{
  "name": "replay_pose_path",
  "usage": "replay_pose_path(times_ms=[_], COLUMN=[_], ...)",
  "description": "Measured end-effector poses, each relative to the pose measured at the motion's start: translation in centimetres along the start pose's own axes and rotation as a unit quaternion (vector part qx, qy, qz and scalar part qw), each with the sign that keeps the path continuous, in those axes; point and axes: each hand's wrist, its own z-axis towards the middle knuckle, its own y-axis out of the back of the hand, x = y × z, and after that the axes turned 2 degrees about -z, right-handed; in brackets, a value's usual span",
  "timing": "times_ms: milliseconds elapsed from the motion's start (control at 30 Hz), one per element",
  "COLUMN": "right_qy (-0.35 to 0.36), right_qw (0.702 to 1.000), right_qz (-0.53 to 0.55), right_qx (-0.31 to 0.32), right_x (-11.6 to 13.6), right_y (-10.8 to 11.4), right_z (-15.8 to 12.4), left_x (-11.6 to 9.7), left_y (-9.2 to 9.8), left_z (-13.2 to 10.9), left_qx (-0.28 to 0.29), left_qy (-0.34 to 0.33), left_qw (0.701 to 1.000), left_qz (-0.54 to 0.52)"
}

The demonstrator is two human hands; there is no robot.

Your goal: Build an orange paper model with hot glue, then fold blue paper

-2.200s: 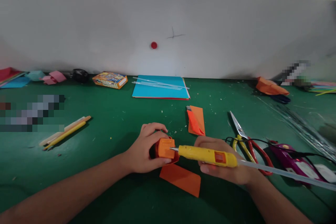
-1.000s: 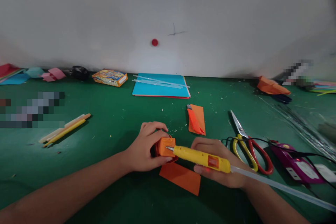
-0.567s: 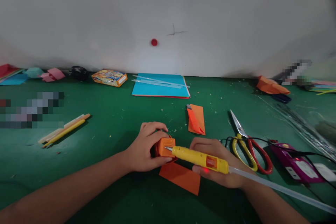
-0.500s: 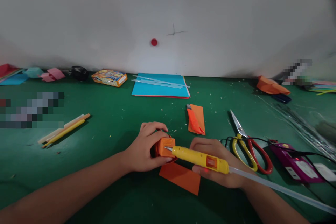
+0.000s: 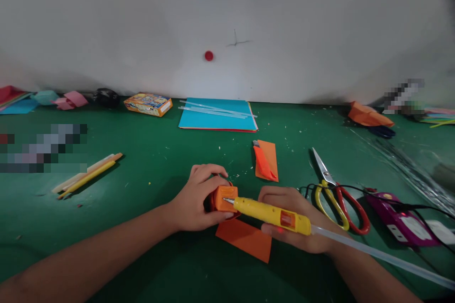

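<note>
My left hand [image 5: 196, 201] is wrapped around a small folded orange paper piece [image 5: 223, 199] and holds it on the green table. My right hand [image 5: 296, 220] grips a yellow glue gun [image 5: 272, 214] with a clear glue stick [image 5: 384, 259] trailing out behind it. The gun's metal tip touches the right side of the orange piece. A flat orange paper rectangle [image 5: 245, 241] lies just below the two hands.
Scissors [image 5: 336, 194] with yellow and red handles, a black cord and a purple device [image 5: 400, 220] lie to the right. Near the middle lies an orange box cutter on orange paper [image 5: 266, 161]. Blue paper with glue sticks [image 5: 217, 114], a small box [image 5: 148, 104], pencils [image 5: 87, 177].
The glue gun has slid a little to the left, so its tip now rests against the orange piece. My left hand has kept its hold and place.
</note>
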Motion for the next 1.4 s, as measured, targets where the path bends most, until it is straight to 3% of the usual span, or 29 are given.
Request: replay_pose_path(times_ms=[1400], right_qy=[0.000], right_qw=[0.999], right_qz=[-0.039], right_qx=[0.015], right_x=[-0.58], right_y=[0.33], right_z=[-0.52], left_x=[0.20], left_y=[0.08], left_z=[-0.30], left_qx=[-0.006], left_qy=[-0.006], left_qw=[1.000], left_qz=[-0.011])
